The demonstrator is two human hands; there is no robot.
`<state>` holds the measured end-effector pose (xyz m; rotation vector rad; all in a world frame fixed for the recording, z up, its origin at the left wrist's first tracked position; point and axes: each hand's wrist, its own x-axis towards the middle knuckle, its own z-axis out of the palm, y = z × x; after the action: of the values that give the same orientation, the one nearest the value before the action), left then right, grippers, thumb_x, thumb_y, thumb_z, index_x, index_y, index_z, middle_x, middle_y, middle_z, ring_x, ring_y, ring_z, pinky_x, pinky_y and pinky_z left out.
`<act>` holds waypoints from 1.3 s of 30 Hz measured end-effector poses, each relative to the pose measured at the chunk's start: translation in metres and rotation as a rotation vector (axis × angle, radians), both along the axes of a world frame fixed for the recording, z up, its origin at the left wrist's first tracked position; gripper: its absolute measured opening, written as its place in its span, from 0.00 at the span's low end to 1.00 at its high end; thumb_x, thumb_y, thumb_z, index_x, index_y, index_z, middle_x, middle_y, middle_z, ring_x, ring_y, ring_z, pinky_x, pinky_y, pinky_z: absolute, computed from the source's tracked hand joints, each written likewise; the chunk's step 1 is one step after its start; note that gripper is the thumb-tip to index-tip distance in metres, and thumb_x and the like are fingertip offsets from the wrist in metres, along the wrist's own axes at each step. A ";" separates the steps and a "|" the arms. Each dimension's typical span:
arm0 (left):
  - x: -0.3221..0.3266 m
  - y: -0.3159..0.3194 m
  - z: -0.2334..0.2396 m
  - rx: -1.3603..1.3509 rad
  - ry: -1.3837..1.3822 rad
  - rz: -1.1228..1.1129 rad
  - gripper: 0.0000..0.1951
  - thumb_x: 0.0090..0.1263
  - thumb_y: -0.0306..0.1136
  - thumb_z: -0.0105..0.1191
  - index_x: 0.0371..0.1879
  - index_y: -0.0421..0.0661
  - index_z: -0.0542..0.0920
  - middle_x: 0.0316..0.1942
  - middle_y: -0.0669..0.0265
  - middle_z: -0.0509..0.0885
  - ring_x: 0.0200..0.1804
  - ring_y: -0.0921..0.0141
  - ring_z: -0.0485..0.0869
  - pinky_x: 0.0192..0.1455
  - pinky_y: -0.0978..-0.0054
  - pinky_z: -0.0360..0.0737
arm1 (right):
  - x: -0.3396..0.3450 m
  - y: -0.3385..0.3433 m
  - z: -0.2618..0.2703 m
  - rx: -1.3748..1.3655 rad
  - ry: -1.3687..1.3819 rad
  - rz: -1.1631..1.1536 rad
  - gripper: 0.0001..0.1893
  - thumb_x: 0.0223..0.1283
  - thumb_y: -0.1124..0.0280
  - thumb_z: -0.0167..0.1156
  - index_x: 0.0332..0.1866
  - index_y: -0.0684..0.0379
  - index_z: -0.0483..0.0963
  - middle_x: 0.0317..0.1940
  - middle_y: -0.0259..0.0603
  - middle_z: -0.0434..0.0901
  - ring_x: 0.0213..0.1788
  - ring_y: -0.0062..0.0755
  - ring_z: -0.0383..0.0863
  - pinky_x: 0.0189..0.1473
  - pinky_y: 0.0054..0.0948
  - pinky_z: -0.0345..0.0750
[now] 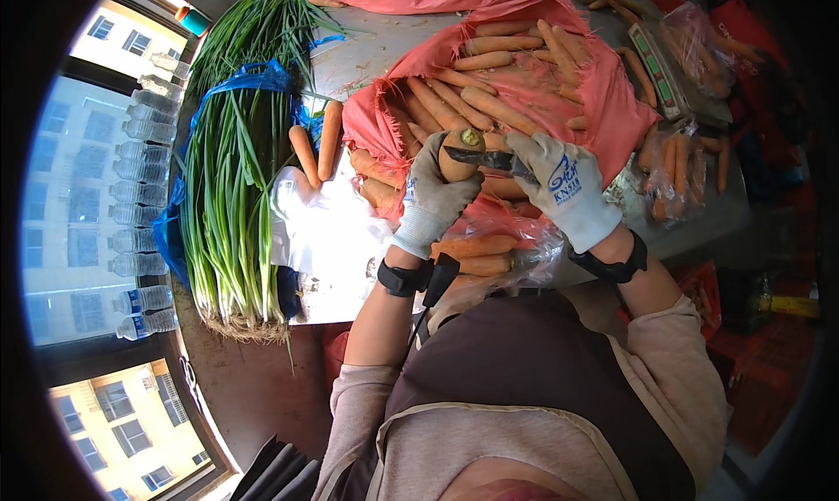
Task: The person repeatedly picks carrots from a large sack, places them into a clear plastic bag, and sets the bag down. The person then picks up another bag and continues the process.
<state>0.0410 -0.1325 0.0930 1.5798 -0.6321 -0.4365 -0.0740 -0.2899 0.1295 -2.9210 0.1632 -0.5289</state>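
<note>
My left hand [434, 190], in a grey-white knit work glove, grips a carrot [462, 163] with its green-tinged top end turned up. My right hand [560, 180], gloved alike, is closed around a small dark-bladed knife [482, 158]; the blade lies across the carrot near its top. Under and beyond both hands an opened red woven sack [619, 101] holds many carrots [498, 108]. In front of the sack, a clear plastic bag [537, 239] lies by more carrots [482, 247], partly beneath my wrists.
Spring onions [229, 219] in blue plastic lie at the left, with two carrots [330, 140] beside them. White plastic bags [328, 239] lie nearer. A scale [659, 75] and bagged carrots [678, 167] are at the right. Plastic bottles [141, 211] line the window.
</note>
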 end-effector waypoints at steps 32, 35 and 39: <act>0.049 0.045 -0.042 -1.357 1.173 -0.205 0.28 0.65 0.52 0.61 0.51 0.38 0.79 0.52 0.55 0.83 0.58 0.59 0.79 0.74 0.53 0.62 | -0.113 -0.109 -0.136 1.118 -0.064 -0.766 0.29 0.66 0.60 0.59 0.65 0.70 0.65 0.58 0.46 0.72 0.52 0.31 0.76 0.54 0.28 0.73; 0.050 0.047 -0.055 -1.385 1.189 -0.150 0.32 0.63 0.57 0.60 0.51 0.38 0.80 0.52 0.54 0.83 0.59 0.57 0.79 0.74 0.53 0.61 | -0.144 -0.098 -0.163 1.044 0.209 -0.784 0.31 0.66 0.62 0.57 0.68 0.70 0.61 0.63 0.55 0.70 0.64 0.44 0.71 0.64 0.36 0.67; 0.047 0.038 -0.055 -1.314 1.250 -0.068 0.35 0.62 0.60 0.60 0.53 0.38 0.77 0.53 0.54 0.82 0.59 0.56 0.78 0.73 0.52 0.63 | -0.128 -0.090 -0.149 0.470 0.118 -0.604 0.28 0.66 0.63 0.57 0.67 0.67 0.64 0.63 0.57 0.70 0.65 0.48 0.69 0.66 0.39 0.66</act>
<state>0.0881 -0.0946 0.0376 -0.1021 0.0949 -0.7244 -0.2017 -0.3794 -0.0198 -2.4030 1.0480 -0.3276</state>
